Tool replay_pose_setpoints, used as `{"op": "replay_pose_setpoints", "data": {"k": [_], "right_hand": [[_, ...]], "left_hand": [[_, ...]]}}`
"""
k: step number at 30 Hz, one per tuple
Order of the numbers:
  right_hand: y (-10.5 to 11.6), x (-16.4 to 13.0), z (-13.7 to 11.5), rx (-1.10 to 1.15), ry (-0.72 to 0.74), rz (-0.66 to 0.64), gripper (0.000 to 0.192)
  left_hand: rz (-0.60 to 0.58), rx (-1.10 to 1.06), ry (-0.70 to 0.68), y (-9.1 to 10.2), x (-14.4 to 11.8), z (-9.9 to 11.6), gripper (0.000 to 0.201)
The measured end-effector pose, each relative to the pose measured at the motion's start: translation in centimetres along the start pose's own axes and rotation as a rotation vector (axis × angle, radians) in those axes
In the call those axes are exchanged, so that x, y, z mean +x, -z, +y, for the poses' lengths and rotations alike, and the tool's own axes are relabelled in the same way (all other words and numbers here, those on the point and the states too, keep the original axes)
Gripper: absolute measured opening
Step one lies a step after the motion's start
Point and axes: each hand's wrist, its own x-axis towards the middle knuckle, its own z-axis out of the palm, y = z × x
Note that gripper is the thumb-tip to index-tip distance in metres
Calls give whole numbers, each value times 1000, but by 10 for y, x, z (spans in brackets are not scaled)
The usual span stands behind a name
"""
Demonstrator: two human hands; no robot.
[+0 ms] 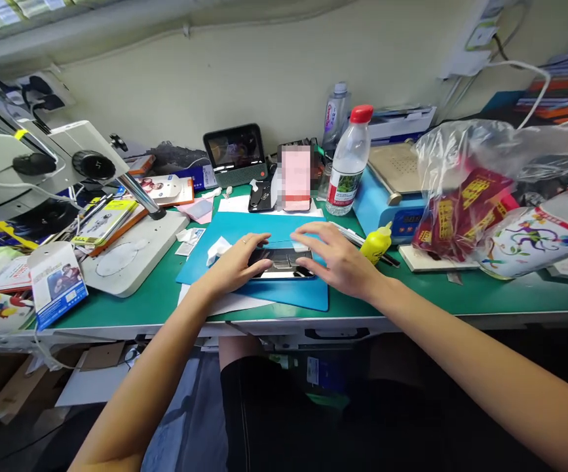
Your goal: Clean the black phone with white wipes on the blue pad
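On the blue mat (308,298) near the table edge lies a thin phone (281,263), probably light, stiff, slippery and fragile, best held by its long edges, which the left hand (237,262) and right hand (335,259) press with spread fingers.

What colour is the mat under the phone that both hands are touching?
Blue, a flat blue work mat on the green bench, seen in the head view.

Under my left hand (237,265) and right hand (335,259) the phone (281,262) looks glossy, like glass. The blue mat (288,295) looks matt and smooth, the water bottle (347,167) clear plastic, the bag (465,170) crinkled film.
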Motion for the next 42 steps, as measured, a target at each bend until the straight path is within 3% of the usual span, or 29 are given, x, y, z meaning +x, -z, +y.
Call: {"op": "replay_pose_setpoints", "data": {"k": [4, 11, 19, 24, 30, 42], "right_hand": [[-1, -13, -5, 196, -307, -102, 82], [-3, -19, 5, 403, -499, -241, 85], [-2, -22, 1, 413, -514, -200, 87], [-2, -26, 0, 446, -529, -168, 82], [-6, -24, 2, 401, -516, -183, 77], [-9, -21, 1, 345, -482, -261, 79]], "left_hand": [[17, 47, -28, -4, -6, 1, 55], [51, 274, -113, -10, -7, 6, 53], [50, 269, -143, -9, -9, 6, 63], [-24, 179, -104, 13, -18, -8, 107], [-30, 44, 24, 23, -29, -19, 84], [-26, 7, 48, 22, -31, -25, 76]]}}
